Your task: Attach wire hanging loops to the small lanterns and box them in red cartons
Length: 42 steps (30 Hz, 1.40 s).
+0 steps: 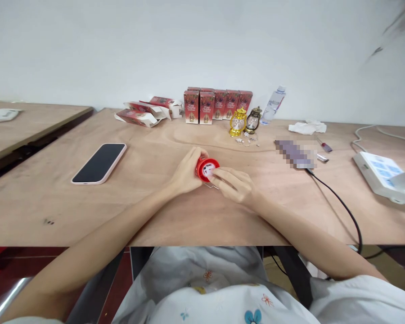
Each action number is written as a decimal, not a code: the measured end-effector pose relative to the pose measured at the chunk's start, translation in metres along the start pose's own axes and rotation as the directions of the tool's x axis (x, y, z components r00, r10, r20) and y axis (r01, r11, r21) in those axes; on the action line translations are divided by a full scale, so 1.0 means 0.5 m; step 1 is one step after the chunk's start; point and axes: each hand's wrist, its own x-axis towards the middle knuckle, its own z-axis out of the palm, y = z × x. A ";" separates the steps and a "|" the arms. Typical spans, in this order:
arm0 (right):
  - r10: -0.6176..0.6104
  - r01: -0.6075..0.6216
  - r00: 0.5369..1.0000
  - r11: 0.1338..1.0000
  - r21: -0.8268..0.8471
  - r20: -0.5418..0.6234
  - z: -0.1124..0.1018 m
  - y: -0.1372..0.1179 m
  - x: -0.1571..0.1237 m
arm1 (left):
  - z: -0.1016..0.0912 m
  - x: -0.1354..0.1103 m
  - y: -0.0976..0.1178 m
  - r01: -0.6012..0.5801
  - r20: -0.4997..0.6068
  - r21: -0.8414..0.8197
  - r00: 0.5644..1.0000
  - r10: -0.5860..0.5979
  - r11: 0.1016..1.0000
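Observation:
My left hand [186,173] is wrapped round a small red lantern [206,169] lying on its side at the middle of the wooden table [148,211], its round base with a white insert turned toward me. My right hand [235,183] is closed beside it, its fingertips pressed against the base. A thin wire handle shows just below the lantern. What the right fingers pinch, if anything, is too small to make out.
A pink-cased phone [99,163] lies face up to the left. At the back stand several red boxes [216,105], flattened boxes [145,112], a gold lantern [238,121], a bronze lantern [253,119] and a water bottle [273,104]. A black cable [344,207] and a white device [383,175] lie to the right.

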 end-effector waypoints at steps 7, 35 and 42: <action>0.067 -0.067 0.998 0.996 0.060 0.005 0.004 -0.001 -0.004 | 0.001 0.000 -0.006 0.016 0.016 0.002 1.000 -0.016 1.000; 0.174 -0.171 0.985 0.981 0.094 -0.020 0.016 -0.016 -0.003 | 0.003 -0.001 -0.002 0.062 0.023 0.004 0.998 -0.062 0.998; 0.219 -0.223 0.975 0.969 0.109 0.047 0.017 -0.016 -0.008 | 0.004 -0.001 -0.005 0.061 0.032 0.003 0.998 -0.062 0.998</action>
